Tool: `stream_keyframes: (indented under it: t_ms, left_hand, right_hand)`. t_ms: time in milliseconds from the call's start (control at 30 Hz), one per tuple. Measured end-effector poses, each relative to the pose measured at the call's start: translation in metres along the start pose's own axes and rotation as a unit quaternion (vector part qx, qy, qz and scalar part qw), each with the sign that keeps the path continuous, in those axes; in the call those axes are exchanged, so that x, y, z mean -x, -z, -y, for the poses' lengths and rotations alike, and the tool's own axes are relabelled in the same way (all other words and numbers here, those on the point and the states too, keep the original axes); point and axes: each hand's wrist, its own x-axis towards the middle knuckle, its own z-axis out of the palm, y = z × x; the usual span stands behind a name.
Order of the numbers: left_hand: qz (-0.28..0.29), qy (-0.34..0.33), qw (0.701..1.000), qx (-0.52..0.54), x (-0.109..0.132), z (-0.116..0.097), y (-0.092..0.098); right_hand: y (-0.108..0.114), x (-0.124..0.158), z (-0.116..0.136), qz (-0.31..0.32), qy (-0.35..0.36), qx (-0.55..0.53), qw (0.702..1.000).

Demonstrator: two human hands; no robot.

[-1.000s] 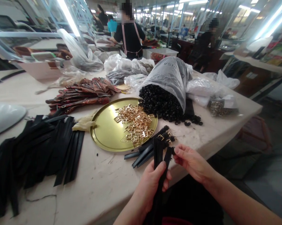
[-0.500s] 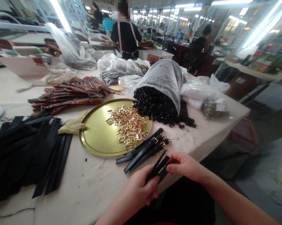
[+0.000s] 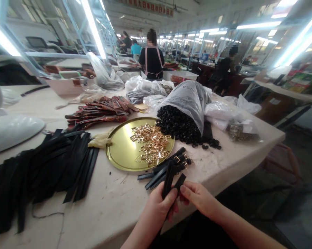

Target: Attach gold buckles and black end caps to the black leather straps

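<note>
My left hand (image 3: 159, 205) is closed around a black strap (image 3: 169, 177) that stands up from my fist at the table's front edge. My right hand (image 3: 197, 197) pinches the folded end of the same black strap (image 3: 180, 181) from the right. Just beyond my hands lies a small pile of finished black straps with gold buckles (image 3: 168, 166). Behind that, a round gold tray (image 3: 119, 152) holds a heap of loose gold buckles (image 3: 151, 142).
A big pile of plain black straps (image 3: 41, 169) covers the table's left. Red-brown patterned straps (image 3: 98, 110) lie further back. A grey plastic bag (image 3: 189, 97) spills small black loops (image 3: 179, 126). Other bags (image 3: 223, 107) sit right. People work at tables behind.
Both hands have stayed on the black strap, which has turned from slanting to nearly upright. The camera view has shifted slightly.
</note>
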Motion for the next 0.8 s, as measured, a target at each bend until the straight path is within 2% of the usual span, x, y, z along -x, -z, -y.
stream_keyframes:
  t_ms: [33, 100, 200, 267, 367, 500, 600, 633, 733, 800]
  left_hand:
    - [-0.018, -0.001, 1.0, 0.003, 0.0, -0.002, 0.005]
    - [-0.054, -0.003, 0.998, 0.023, -0.001, -0.007, 0.015]
    - [-0.101, 0.009, 0.992, 0.082, -0.002, -0.014, 0.027]
    - [-0.134, 0.016, 0.984, 0.116, -0.002, -0.018, 0.032]
    - [-0.161, 0.024, 0.977, 0.134, -0.002, -0.023, 0.037]
    - [-0.184, 0.029, 0.974, 0.127, -0.005, -0.025, 0.042]
    - [-0.188, 0.023, 0.974, 0.124, -0.009, -0.025, 0.047]
    - [-0.185, 0.018, 0.975, 0.121, -0.01, -0.025, 0.048]
    - [-0.158, 0.002, 0.98, 0.118, -0.014, -0.024, 0.05]
    - [-0.143, -0.004, 0.982, 0.125, -0.017, -0.024, 0.049]
  right_hand:
    - [0.008, -0.006, 0.004, -0.007, 0.02, 0.063, 0.998]
    - [0.025, -0.026, 0.012, -0.059, 0.06, 0.18, 0.98]
    - [0.043, -0.071, 0.021, -0.128, 0.086, 0.319, 0.935]
    - [0.045, -0.102, 0.021, -0.121, 0.08, 0.397, 0.906]
    - [0.037, -0.139, 0.016, -0.075, 0.056, 0.43, 0.898]
    - [0.026, -0.162, 0.012, -0.037, 0.035, 0.419, 0.906]
    - [0.027, -0.165, 0.016, -0.031, 0.031, 0.398, 0.916]
    - [0.028, -0.163, 0.019, -0.029, 0.028, 0.369, 0.929]
    - [0.028, -0.15, 0.028, -0.03, -0.009, 0.157, 0.987]
    - [0.023, -0.133, 0.034, -0.029, -0.042, -0.016, 0.999]
